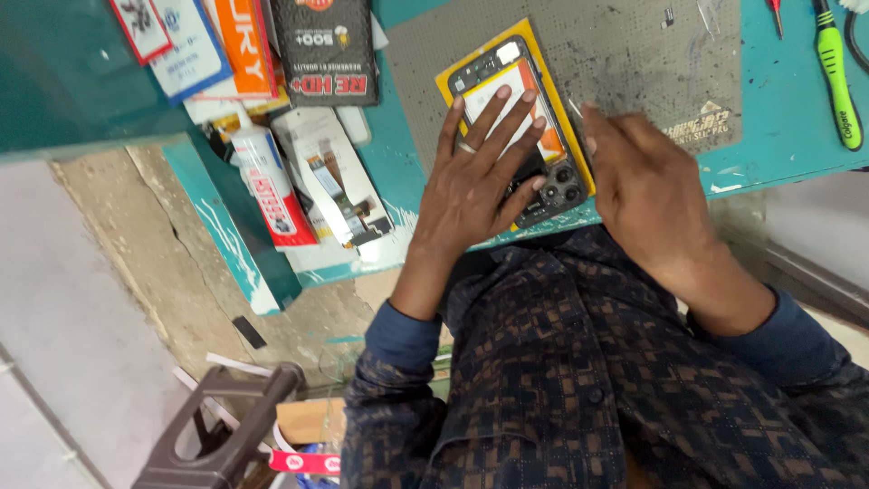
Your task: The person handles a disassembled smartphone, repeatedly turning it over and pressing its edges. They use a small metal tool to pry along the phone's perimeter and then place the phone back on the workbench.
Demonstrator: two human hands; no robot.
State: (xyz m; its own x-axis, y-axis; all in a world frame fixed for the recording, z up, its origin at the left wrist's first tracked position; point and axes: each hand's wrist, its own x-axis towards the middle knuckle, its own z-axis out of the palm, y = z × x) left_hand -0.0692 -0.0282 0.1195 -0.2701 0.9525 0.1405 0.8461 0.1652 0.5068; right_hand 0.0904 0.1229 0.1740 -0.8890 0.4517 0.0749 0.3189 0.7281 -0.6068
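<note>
An opened smartphone (pixel 520 81) with its back cover off lies on a yellow pad (pixel 450 74) atop a grey work mat (pixel 625 54). Its white and orange battery and the camera cluster (pixel 563 188) show. My left hand (pixel 475 177) lies flat on the phone with fingers spread, a ring on one finger, pressing it down. My right hand (pixel 638 181) rests at the phone's right edge, fingertips pinched near a thin metal tool (pixel 574 107) against the frame; whether it grips the tool is hidden.
Boxes and packets (pixel 321 45) lie at the left of the teal bench (pixel 787 109), with a white tube (pixel 272 186) and a flat parts pack (pixel 339 181). A green-handled screwdriver (pixel 837 77) lies far right. A brown plastic stool (pixel 222 435) stands on the floor.
</note>
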